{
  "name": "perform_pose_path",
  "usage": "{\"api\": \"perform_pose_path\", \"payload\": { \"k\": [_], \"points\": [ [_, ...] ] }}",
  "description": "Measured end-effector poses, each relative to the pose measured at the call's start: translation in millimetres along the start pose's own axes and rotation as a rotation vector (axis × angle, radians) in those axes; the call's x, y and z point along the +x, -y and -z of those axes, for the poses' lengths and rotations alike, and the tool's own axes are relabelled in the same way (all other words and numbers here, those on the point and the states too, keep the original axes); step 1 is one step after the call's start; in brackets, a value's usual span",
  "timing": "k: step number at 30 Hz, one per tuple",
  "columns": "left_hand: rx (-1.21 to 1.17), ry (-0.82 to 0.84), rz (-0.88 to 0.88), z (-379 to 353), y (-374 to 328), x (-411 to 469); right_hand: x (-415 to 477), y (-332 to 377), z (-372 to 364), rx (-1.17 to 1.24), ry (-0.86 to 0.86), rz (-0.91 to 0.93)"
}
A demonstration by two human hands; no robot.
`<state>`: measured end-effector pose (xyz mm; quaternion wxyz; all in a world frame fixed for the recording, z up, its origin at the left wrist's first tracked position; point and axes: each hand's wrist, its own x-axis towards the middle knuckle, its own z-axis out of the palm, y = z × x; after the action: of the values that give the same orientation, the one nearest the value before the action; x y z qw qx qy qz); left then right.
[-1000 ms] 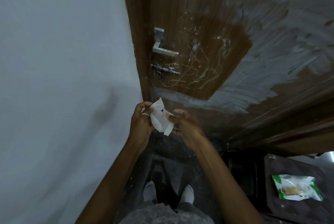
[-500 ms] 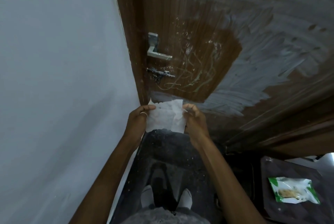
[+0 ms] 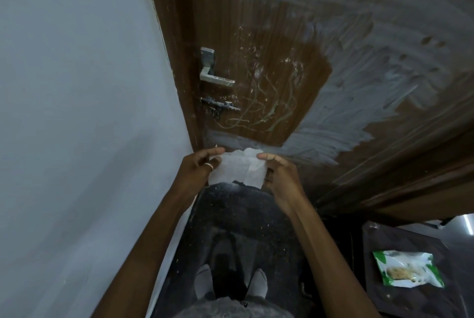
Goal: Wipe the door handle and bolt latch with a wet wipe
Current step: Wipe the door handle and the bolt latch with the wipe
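Here, both forearms reach forward side by side, and the left hand (image 3: 197, 171) and the right hand (image 3: 280, 179) each pinch one side edge of the thin white wet wipe (image 3: 237, 170), so both grips are grasping it. The wipe is spread between them, low before the brown wooden door (image 3: 256, 22). It is well below the silver metal lever handle (image 3: 215, 79) and the dark bolt latch (image 3: 220, 106), touching neither.

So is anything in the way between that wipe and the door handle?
Nothing visible. The wet wipe is pinched between the left hand and right hand, low in front of the door. Above it only door surface leads up to the bolt latch, then the door handle.
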<state>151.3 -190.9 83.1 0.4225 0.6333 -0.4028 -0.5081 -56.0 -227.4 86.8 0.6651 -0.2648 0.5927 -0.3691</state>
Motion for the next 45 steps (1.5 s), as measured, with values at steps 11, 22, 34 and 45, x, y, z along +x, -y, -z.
{"api": "perform_pose_path", "payload": {
  "k": [11,22,34,45],
  "points": [
    [0.701,-0.149,-0.319,-13,0,8,16,5,17,-1.097,-0.017,0.630],
    [-0.303,0.006,0.147,-22,-15,12,16,20,26,0.015,0.183,0.141],
    [0.065,-0.266,0.055,-39,-10,19,23,18,12,-0.436,-0.163,0.302],
    [0.228,-0.032,-0.190,-66,-21,9,1,11,-26,-0.536,-0.103,0.551]
  ]
}}
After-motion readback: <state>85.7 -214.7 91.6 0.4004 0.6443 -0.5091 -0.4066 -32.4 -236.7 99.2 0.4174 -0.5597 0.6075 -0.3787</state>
